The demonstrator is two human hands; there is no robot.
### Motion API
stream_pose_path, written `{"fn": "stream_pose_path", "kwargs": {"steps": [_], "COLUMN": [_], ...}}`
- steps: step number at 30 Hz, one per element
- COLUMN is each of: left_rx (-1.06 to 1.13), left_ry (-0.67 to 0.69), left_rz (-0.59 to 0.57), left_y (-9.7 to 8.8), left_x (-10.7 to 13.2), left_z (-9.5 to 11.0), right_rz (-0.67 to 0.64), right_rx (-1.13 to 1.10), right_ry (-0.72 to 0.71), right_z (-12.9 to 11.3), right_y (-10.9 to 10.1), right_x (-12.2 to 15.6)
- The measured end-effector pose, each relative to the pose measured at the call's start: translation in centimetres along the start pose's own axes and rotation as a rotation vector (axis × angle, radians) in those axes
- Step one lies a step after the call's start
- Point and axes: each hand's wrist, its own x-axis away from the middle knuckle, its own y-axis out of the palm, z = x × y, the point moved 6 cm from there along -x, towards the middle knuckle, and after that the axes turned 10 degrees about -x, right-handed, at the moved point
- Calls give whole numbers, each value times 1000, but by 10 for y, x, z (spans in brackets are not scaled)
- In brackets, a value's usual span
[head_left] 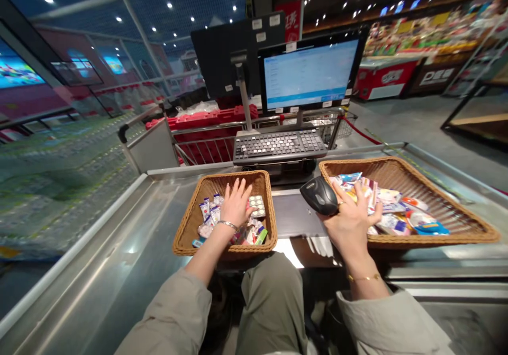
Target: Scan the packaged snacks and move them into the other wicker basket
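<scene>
My left hand (235, 207) is spread flat, palm down, over the small packs in the left wicker basket (184, 233). Beside its fingers lie a blister-like tray of round white pieces (257, 206) and several small white-and-blue sachets (209, 211). My right hand (351, 217) has a black barcode scanner (319, 195) against its thumb side; the scanner's handle is hidden behind the hand. Other fingers of that hand reach out over the snack packs (391, 207) in the right wicker basket (456, 207). Whether they touch a pack I cannot tell.
Between the baskets is a flat grey panel (291, 215) set in the metal counter (159, 212). A keyboard (280, 144) and a lit monitor (311, 74) stand behind it. A cart with red parts (206, 119) is beyond. Wrapped bottle stacks (59, 185) are at left.
</scene>
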Motion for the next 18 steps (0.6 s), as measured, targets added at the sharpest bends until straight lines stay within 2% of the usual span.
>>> {"fn": "stream_pose_path", "kwargs": {"steps": [5, 9, 18], "left_rx": [-8, 22, 130], "left_ry": [65, 112, 270], "left_rz": [-124, -242, -449], "left_y": [22, 37, 46], "left_x": [9, 19, 43], "left_z": [-8, -16, -27], "right_rz": [0, -31, -104], "right_rx": [-51, -51, -55], "right_ry": [-22, -25, -7], "right_z": [-11, -10, -3], "right_y": [11, 22, 35], "right_x": [-7, -1, 14]}}
